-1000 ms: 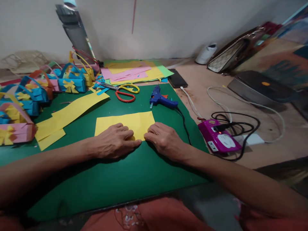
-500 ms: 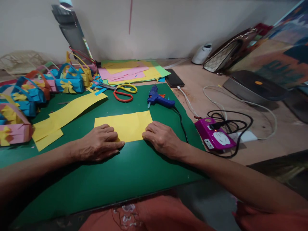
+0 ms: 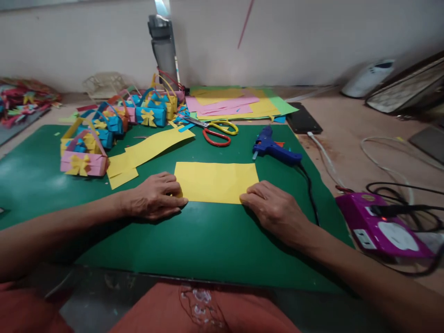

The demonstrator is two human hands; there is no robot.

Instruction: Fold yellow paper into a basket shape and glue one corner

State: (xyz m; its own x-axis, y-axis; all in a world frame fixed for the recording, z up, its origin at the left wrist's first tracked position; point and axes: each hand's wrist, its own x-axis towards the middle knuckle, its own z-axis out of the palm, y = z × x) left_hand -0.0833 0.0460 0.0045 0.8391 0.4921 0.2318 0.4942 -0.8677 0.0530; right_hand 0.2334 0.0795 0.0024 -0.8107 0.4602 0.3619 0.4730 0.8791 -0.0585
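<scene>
A yellow sheet of paper (image 3: 215, 182) lies flat on the green mat (image 3: 194, 240), its long side towards me. At its lower left corner my left hand (image 3: 156, 195) is closed, thumb and fingers on the edge. My right hand (image 3: 272, 203) pinches the lower right corner, fingers curled. Beyond the sheet are scissors (image 3: 217, 132) with one red and one yellow handle, and a blue glue gun (image 3: 275, 147) on its side. Yellow paper strips (image 3: 152, 148) lie past my left hand.
Small folded paper baskets with bows (image 3: 85, 164) cluster at the left. Coloured paper sheets (image 3: 239, 104) are stacked at the back beside a grey bottle (image 3: 163, 51). A black phone (image 3: 303, 118), cables and a purple power strip (image 3: 385, 226) occupy the right.
The view has swung left, so everything sits further right in the picture. Both hands stay at the yellow sheet's lower corners; more of its left part shows.
</scene>
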